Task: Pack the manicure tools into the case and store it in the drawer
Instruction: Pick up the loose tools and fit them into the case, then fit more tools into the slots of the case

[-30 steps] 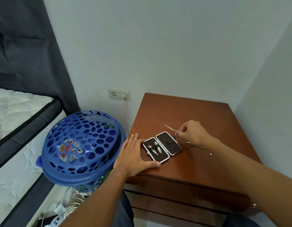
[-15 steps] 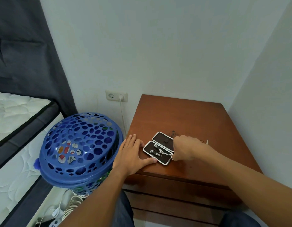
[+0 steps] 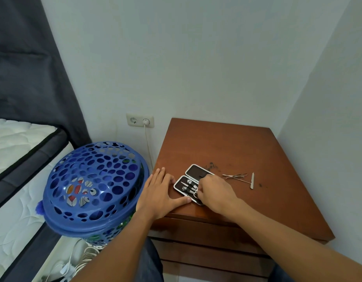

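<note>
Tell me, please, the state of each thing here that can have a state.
Small dark manicure case: open, flat on the wooden nightstand.
Loose metal tools: outside the case.
Nightstand drawers: closed.
White wall plug: plugged in.
Left hand: flat beside the case.
Right hand: at the case's near half.

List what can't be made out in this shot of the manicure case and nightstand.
All in the head view:
- Right hand covers the near-right corner of the open case; what its fingers pinch is hidden.
- Loose tools on the nightstand are too small to identify.
- Drawer fronts are partly behind the arms; no handles are visible.
- Left hand hides the tabletop beneath it.
</note>
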